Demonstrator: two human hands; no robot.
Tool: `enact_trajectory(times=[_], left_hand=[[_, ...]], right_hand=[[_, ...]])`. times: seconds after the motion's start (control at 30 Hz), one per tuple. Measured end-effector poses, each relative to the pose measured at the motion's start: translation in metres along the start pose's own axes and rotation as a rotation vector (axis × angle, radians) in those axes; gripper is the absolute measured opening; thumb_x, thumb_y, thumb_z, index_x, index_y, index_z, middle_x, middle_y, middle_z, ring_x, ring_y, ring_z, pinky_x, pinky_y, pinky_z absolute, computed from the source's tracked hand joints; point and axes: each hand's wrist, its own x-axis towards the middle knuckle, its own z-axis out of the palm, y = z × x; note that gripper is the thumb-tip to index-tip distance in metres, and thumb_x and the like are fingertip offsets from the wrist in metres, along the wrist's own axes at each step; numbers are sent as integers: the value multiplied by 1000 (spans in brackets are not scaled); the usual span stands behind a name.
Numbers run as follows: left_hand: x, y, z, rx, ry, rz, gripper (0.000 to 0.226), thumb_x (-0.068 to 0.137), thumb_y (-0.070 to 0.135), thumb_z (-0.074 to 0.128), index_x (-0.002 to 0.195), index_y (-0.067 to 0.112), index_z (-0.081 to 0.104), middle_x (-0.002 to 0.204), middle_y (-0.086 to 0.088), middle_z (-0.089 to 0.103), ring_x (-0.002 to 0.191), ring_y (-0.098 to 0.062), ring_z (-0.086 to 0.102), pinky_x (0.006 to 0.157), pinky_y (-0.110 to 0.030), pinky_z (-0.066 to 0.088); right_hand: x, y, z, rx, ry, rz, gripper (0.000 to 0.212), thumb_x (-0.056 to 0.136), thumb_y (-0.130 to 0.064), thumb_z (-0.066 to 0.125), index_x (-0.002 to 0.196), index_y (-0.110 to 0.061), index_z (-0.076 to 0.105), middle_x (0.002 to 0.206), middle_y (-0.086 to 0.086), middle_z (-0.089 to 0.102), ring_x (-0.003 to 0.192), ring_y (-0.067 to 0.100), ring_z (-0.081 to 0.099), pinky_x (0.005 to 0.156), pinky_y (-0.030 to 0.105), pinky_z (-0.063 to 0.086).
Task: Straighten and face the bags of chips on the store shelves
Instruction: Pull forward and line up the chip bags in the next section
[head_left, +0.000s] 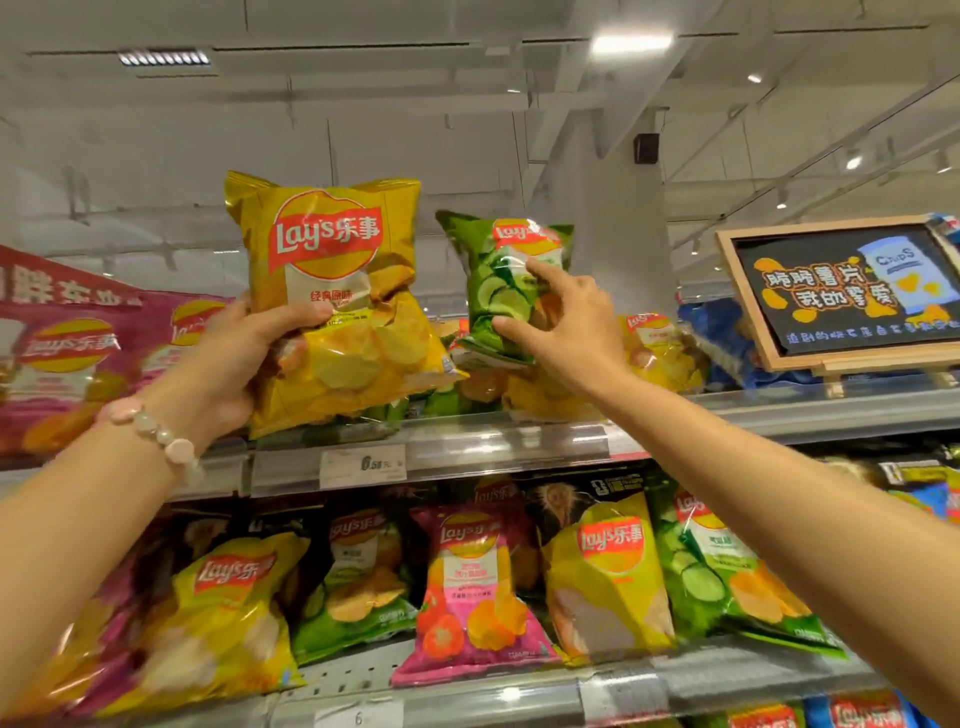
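Bags of chips fill both shelves here, and two on the top shelf are being handled — so the step in hand looks like facing the upper row.

Going left to right: at about nine o'clock lie the purple bags (67, 364), blurred and leaning. Next, the left hand (228, 374), with a bead bracelet (150, 423) at the wrist, grips the yellow bag (332, 306) by its left edge, thumb curled across the front. That bag stands upright with its logo facing out, its bottom at the front lip of the top shelf (779, 410), just above the price tag (362, 466). Toward one o'clock from it, the right hand (566, 327) reaches to the green bag (506, 280); forefinger and thumb are spread and touch its front, fingers mostly straight rather than closed around it. The green bag tilts to the left and sits above other bags lying flat behind the rail. At three o'clock stands a framed chalkboard sign (841, 291).

I'd judge the next move calls for setting the yellow bag down square, then getting a proper hold on the green one and turning it upright, logo forward. The lower shelf (727, 670) — yellow, green, pink, yellow, green bags — leans unevenly and likely waits its turn.
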Motion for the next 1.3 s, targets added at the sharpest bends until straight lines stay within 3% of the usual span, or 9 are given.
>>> enact_trajectory(times=[0.1, 0.23, 0.37, 0.57, 0.77, 0.9, 1.1, 1.17, 1.3], left_hand=[[-6, 2, -18, -21, 16, 25, 49, 68, 23, 73, 116, 24, 63, 87, 3, 75, 75, -14, 72, 53, -29, 58], [-13, 6, -37, -11, 19, 46, 39, 77, 19, 68, 115, 23, 63, 83, 5, 75, 69, -11, 72, 52, -29, 58], [-15, 7, -48, 10, 25, 50, 59, 64, 25, 71, 122, 22, 61, 96, 1, 73, 75, -14, 71, 57, -31, 59], [-13, 4, -57, 29, -31, 24, 63, 61, 24, 79, 121, 25, 61, 106, -4, 73, 95, -24, 68, 70, -39, 59], [-7, -2, -49, -20, -78, 19, 69, 56, 20, 82, 122, 21, 61, 98, -1, 74, 75, -15, 73, 55, -30, 58], [-2, -9, -46, -42, -107, 6, 71, 57, 20, 81, 125, 21, 60, 98, -1, 74, 78, -17, 73, 56, -31, 58], [2, -19, -39, -57, -165, 1, 66, 58, 21, 81, 121, 22, 62, 100, -3, 74, 81, -19, 73, 59, -33, 58], [6, -22, -37, -59, -177, -3, 58, 59, 23, 78, 116, 25, 64, 104, -3, 74, 82, -20, 72, 61, -34, 59], [14, -28, -32, -78, -202, -14, 38, 62, 21, 79, 99, 24, 72, 108, -11, 64, 95, -30, 48, 72, -40, 57]], right_hand=[[-6, -20, 33, -38, -31, -33, 71, 74, -61, 68, 137, -37, 44, 122, 6, 51, 114, 25, 46, 95, 40, 42], [-13, -37, 70, -66, -79, -14, 72, 75, -61, 66, 138, -34, 42, 128, 6, 49, 118, 25, 43, 96, 41, 40], [-21, -39, 93, -138, -128, 35, 72, 78, -59, 65, 140, -33, 40, 133, 7, 47, 122, 27, 40, 98, 40, 35], [-33, -35, 103, -203, -208, 48, 74, 79, -58, 63, 142, -30, 36, 135, 10, 41, 124, 29, 40, 101, 42, 37], [-27, -33, 92, -225, -359, 62, 58, 94, -58, 36, 147, -32, 31, 146, 15, 33, 131, 37, 35, 104, 46, 36], [-19, -26, 94, -278, -457, 113, 61, 95, -57, 34, 150, -39, 15, 155, 19, 19, 139, 40, 25, 110, 51, 28], [-11, -20, 97, -271, -581, 148, 64, 95, -60, 27, 150, -41, 0, 154, 20, 23, 137, 40, 30, 109, 53, 31], [-11, -16, 89, -175, -512, 98, 70, 93, -62, 31, 151, -37, 2, 153, 17, 26, 139, 37, 30, 109, 53, 32], [1, 17, 51, -237, -19, 147, 87, 83, -66, 51, 150, -24, 16, 151, 10, 31, 137, 29, 33, 107, 49, 34]])
